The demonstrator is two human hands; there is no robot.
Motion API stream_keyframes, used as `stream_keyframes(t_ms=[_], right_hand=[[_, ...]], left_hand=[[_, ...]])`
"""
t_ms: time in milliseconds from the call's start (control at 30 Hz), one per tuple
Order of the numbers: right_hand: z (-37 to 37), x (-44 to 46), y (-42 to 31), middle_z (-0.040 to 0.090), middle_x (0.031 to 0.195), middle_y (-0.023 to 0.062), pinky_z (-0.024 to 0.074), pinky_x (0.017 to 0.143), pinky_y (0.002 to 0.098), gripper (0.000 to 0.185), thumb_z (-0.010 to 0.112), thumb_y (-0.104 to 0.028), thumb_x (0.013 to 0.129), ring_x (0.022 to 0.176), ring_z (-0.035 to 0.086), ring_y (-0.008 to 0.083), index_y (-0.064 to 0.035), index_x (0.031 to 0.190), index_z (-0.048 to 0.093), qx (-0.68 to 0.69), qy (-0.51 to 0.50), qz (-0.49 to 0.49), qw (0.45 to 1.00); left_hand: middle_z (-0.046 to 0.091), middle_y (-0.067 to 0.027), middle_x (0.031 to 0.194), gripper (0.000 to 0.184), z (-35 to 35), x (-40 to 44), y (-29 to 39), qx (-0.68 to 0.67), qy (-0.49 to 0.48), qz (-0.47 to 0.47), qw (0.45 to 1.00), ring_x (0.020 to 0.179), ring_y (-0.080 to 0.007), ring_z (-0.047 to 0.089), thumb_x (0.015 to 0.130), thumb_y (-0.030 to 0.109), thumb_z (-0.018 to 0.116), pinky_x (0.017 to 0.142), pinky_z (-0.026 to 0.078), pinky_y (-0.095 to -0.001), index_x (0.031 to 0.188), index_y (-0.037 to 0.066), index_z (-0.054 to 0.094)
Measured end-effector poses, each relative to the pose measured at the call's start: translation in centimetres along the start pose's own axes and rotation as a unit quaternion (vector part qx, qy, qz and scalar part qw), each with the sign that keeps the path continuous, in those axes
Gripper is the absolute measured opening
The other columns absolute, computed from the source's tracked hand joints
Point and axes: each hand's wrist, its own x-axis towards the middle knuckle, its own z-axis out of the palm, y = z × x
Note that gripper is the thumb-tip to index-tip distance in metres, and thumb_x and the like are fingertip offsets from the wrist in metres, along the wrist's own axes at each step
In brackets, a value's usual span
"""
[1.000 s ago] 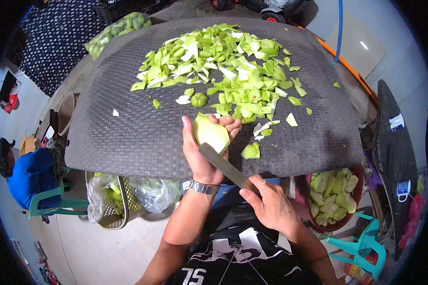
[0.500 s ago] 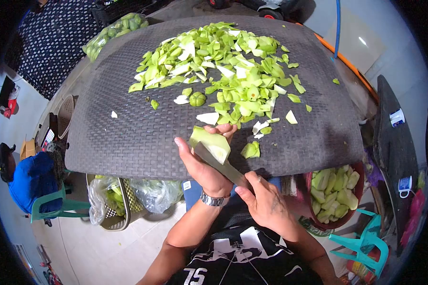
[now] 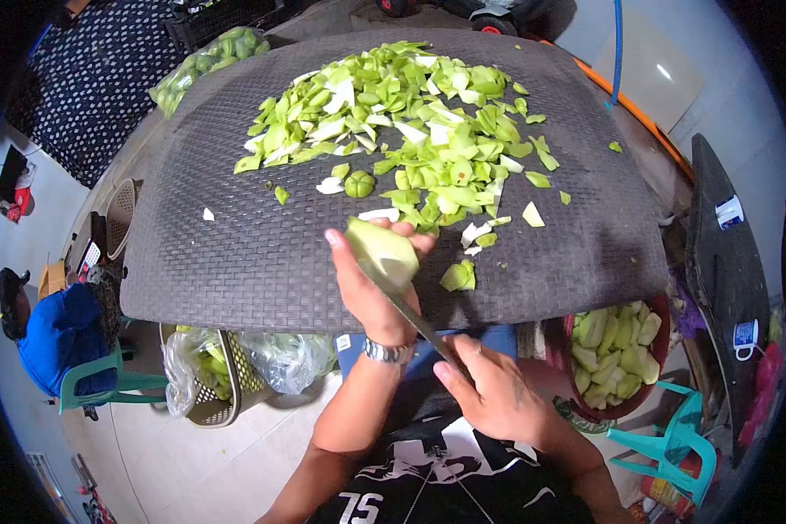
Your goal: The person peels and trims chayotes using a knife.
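Observation:
My left hand [image 3: 371, 293], with a metal watch at the wrist, holds a pale green peeled vegetable [image 3: 382, 253] over the table's near edge. My right hand [image 3: 498, 389] is closed round the handle end of a knife [image 3: 410, 316]. The blade slants up to the left and its tip end lies against the vegetable's lower side. Beyond my hands, a large heap of green and white peelings [image 3: 393, 105] covers the far middle of the woven grey table [image 3: 236, 253]. A small green lump [image 3: 359, 183] and a loose green piece [image 3: 458, 276] lie nearer to me.
A red tub [image 3: 664, 349] of peeled vegetables stands below the table at right, near a teal stool [image 3: 672, 437]. A bag of green vegetables [image 3: 210, 65] sits at the far left. A beige basket [image 3: 240, 375] and plastic bags [image 3: 288, 360] are below left.
The white slice that was on the vegetable has come to lie on the table beside the heap. My left hand has tilted the vegetable, and the knife has swung more upright.

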Motion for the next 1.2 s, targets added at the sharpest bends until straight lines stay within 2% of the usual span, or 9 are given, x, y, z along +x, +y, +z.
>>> stream_keyframes(t_ms=[133, 233, 433, 500, 633, 933, 1033, 1100, 1200], right_hand=[[-1.3, -1.3, -0.5, 0.067, 0.109, 0.0242, 0.0525, 0.090, 0.0462, 0.030, 0.064, -0.023, 0.105, 0.103, 0.069, 0.0408, 0.0015, 0.122, 0.066, -0.007, 0.104, -0.046, 0.993], [-3.0, -0.4, -1.4, 0.070, 0.094, 0.0210, 0.0575, 0.078, 0.0415, 0.039, 0.068, -0.017, 0.102, 0.088, 0.075, 0.0310, 0.0017, 0.133, 0.056, 0.096, 0.097, 0.164, 0.977], [-2.7, -1.1, 0.1, 0.074, 0.101, 0.0227, 0.0567, 0.077, 0.0377, 0.072, 0.068, -0.006, 0.098, 0.085, 0.073, 0.0273, -0.0071, 0.162, 0.035, 0.078, 0.105, 0.000, 0.991], [-2.5, -1.0, 0.6, 0.074, 0.095, 0.0139, 0.0555, 0.069, 0.0308, 0.070, 0.066, -0.002, 0.098, 0.071, 0.065, 0.0108, -0.0049, 0.161, 0.037, 0.043, 0.106, -0.060, 0.992], [-2.5, -1.0, 0.9, 0.074, 0.115, 0.0250, 0.0569, 0.079, 0.0353, 0.072, 0.069, -0.003, 0.097, 0.087, 0.075, 0.0211, -0.0060, 0.161, 0.037, -0.020, 0.094, -0.036, 0.995], [-1.5, 0.1, 2.4, 0.075, 0.106, 0.0247, 0.0577, 0.074, 0.0381, 0.075, 0.068, -0.007, 0.098, 0.083, 0.077, 0.0237, -0.0107, 0.164, 0.032, 0.036, 0.068, -0.047, 0.996], [-1.4, 0.0, 2.8, 0.072, 0.112, 0.0280, 0.0568, 0.080, 0.0400, 0.076, 0.070, -0.006, 0.097, 0.095, 0.076, 0.0394, -0.0102, 0.163, 0.032, 0.115, 0.034, 0.017, 0.993], [-1.2, 0.2, 3.0, 0.074, 0.105, 0.0247, 0.0571, 0.072, 0.0375, 0.076, 0.069, -0.008, 0.098, 0.082, 0.076, 0.0260, -0.0104, 0.164, 0.031, 0.110, 0.047, -0.012, 0.993], [-0.5, 0.5, 4.2, 0.075, 0.101, 0.0227, 0.0571, 0.066, 0.0359, 0.076, 0.068, -0.008, 0.099, 0.073, 0.075, 0.0192, -0.0106, 0.164, 0.030, 0.046, 0.097, -0.098, 0.989]], left_hand=[[0.069, -0.0197, 0.103, 0.063, 0.3, 1.3, 1.5, -0.049, -0.047, -0.062, 0.996, 0.096, -0.0368, 0.069, 0.106, 0.059, 0.043, 0.089, 0.055, -0.0520, 0.106, -0.001, 0.061], [0.069, -0.0231, 0.111, 0.061, 0.1, 1.2, 2.1, -0.097, -0.111, -0.164, 0.975, 0.112, -0.0392, 0.066, 0.107, 0.054, 0.043, 0.097, 0.053, -0.0518, 0.110, -0.004, 0.063], [0.068, -0.0275, 0.121, 0.054, 0.5, 1.2, 1.8, -0.061, -0.073, -0.194, 0.976, 0.110, -0.0448, 0.068, 0.108, 0.046, 0.045, 0.100, 0.055, -0.0539, 0.130, -0.002, 0.058], [0.069, -0.0254, 0.119, 0.052, 0.1, 1.3, 1.7, -0.064, -0.104, -0.194, 0.973, 0.103, -0.0441, 0.071, 0.108, 0.045, 0.046, 0.093, 0.058, -0.0542, 0.137, 0.002, 0.054], [0.070, -0.0236, 0.118, 0.048, 0.3, 1.2, 1.7, -0.064, -0.129, -0.199, 0.969, 0.098, -0.0437, 0.072, 0.108, 0.046, 0.046, 0.089, 0.059, -0.0544, 0.131, 0.004, 0.056], [0.070, -0.0232, 0.117, 0.054, 0.9, 0.3, 1.5, -0.027, -0.117, -0.213, 0.970, 0.096, -0.0408, 0.074, 0.109, 0.056, 0.040, 0.088, 0.060, -0.0519, 0.127, 0.008, 0.056], [0.070, -0.0234, 0.116, 0.058, 0.8, 0.2, 1.1, 0.006, -0.120, -0.196, 0.973, 0.094, -0.0386, 0.075, 0.109, 0.059, 0.037, 0.085, 0.060, -0.0507, 0.127, 0.007, 0.056], [0.071, -0.0230, 0.114, 0.060, 0.9, 0.1, 0.9, 0.035, -0.124, -0.178, 0.976, 0.092, -0.0379, 0.075, 0.109, 0.060, 0.036, 0.083, 0.061, -0.0502, 0.127, 0.007, 0.056], [0.072, -0.0220, 0.110, 0.061, 0.7, -0.2, 0.4, 0.061, -0.128, -0.171, 0.975, 0.089, -0.0371, 0.075, 0.109, 0.061, 0.036, 0.081, 0.062, -0.0494, 0.125, 0.006, 0.057]])
